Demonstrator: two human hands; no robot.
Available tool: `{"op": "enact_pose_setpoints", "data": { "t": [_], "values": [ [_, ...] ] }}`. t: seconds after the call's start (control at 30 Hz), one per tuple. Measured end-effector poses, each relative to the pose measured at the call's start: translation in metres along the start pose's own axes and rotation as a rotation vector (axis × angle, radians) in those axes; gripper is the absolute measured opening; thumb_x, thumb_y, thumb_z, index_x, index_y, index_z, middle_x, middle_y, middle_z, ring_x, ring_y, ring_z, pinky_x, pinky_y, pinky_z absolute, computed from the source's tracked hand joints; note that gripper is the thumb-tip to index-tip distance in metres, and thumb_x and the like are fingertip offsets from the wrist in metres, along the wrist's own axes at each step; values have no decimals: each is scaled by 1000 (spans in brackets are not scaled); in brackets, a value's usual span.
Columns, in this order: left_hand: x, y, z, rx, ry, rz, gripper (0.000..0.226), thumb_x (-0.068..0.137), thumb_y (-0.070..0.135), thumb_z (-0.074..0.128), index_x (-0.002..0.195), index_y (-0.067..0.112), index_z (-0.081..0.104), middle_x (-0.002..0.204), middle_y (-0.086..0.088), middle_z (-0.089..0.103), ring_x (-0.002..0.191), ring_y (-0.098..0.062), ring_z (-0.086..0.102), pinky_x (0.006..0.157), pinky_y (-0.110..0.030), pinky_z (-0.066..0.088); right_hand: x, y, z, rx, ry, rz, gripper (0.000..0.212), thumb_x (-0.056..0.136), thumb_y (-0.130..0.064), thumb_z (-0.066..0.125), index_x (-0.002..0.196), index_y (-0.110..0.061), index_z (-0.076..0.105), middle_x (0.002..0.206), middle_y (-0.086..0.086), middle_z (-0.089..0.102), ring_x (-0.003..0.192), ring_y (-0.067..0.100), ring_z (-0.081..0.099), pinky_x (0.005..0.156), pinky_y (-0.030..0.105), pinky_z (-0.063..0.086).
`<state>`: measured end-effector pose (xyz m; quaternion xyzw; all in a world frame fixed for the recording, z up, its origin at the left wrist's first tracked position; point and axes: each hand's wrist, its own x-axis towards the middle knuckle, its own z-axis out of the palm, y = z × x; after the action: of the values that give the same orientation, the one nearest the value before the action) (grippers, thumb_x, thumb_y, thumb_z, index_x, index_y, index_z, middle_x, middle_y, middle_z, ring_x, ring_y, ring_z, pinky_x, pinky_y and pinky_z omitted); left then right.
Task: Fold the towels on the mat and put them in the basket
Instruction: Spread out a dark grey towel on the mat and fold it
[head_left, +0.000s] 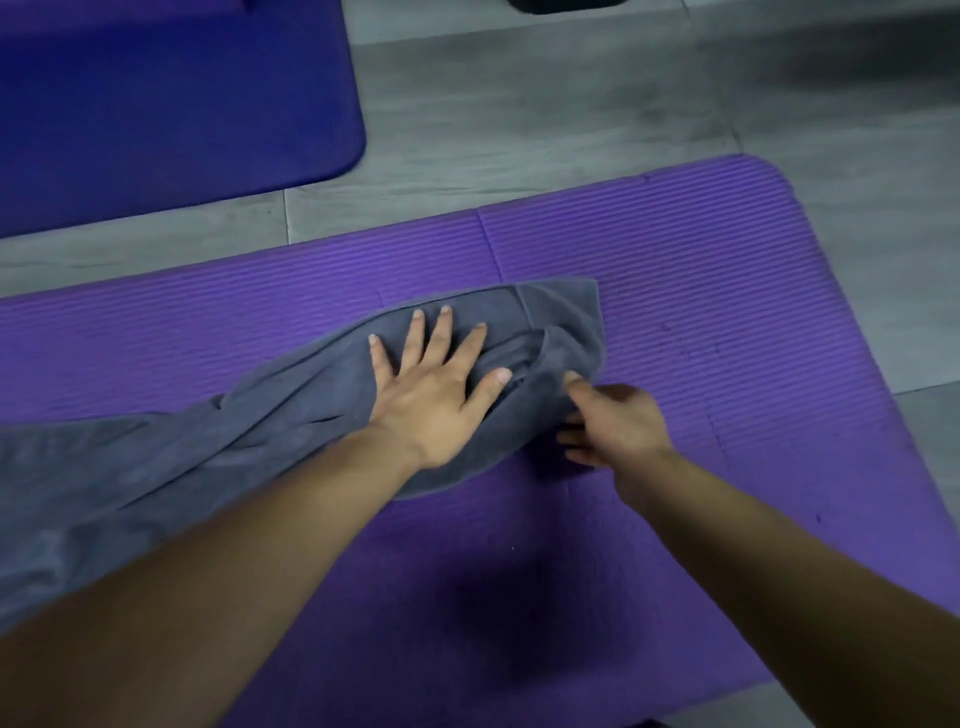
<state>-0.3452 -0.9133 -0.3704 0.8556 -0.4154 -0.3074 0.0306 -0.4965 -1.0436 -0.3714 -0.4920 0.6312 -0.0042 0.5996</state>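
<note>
The left arm is reaching forward from the lower left, and the left hand is lying palm down on the grey towel, its fingers straight and spread wide, the thumb angling out to the right, pressing the cloth flat against the purple mat. The right arm is coming in from the lower right, and the right hand is sitting just beside the left, turned on its side with the thumb pointing up and the fingers curling underneath, pinching the towel's bunched right end where the fabric is rising in a rumpled fold. The two hands are close together but not touching. The towel is lying across the ribbed mat, wrinkled and unfolded, its long left part trailing off towards the lower left edge of the view and passing under the left forearm. The mat is resting on a grey floor, and a second, darker mat is lying at the upper left.
</note>
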Motion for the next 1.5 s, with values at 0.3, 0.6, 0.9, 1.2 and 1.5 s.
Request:
{"op": "enact_pose_setpoints", "data": {
  "t": [0.3, 0.6, 0.9, 1.2, 1.5],
  "values": [
    [3, -4, -3, -217, -18, -76, 72, 96, 73, 6, 161, 42, -1, 170, 12, -9, 153, -10, -23, 119, -60, -21, 1, -11, 22, 440, -94, -246, 8, 104, -19, 51, 105, -17, 59, 110, 13, 72, 102, 31, 72, 86, 51, 61],
    [13, 5, -6, -203, -47, -135, 75, 94, 78, 7, 161, 43, -1, 170, 10, -11, 154, -15, -24, 117, -65, -18, 31, -6, -36, -380, 102, -565, 35, 93, -33, 69, 74, -20, 43, 65, -6, 47, 56, 4, 42, 57, 14, 37],
    [3, 40, 23, -16, -27, -50, 76, 93, 77, 5, 160, 42, -3, 169, 5, -21, 152, -23, -29, 115, -72, -13, 8, -3, -87, 54, -544, 13, 45, 85, -31, 72, 120, -2, 69, 118, 16, 73, 113, 30, 69, 97, 40, 53],
    [65, 41, -2, -139, 86, -180, 73, 96, 76, 12, 160, 44, -5, 170, 7, -15, 154, -23, -23, 115, -70, -17, 39, -21, -90, -303, -96, -477, 17, 99, -32, 63, 97, -15, 59, 83, 1, 66, 77, 14, 62, 74, 38, 53],
    [27, 48, 16, 9, 205, -53, 79, 93, 73, 8, 162, 34, 8, 172, -3, -7, 156, -25, -16, 120, -67, -9, 32, -4, -97, -313, -239, -282, 38, 84, -40, 78, 89, -3, 72, 77, 6, 70, 74, 16, 63, 72, 39, 53]
  ]
}}
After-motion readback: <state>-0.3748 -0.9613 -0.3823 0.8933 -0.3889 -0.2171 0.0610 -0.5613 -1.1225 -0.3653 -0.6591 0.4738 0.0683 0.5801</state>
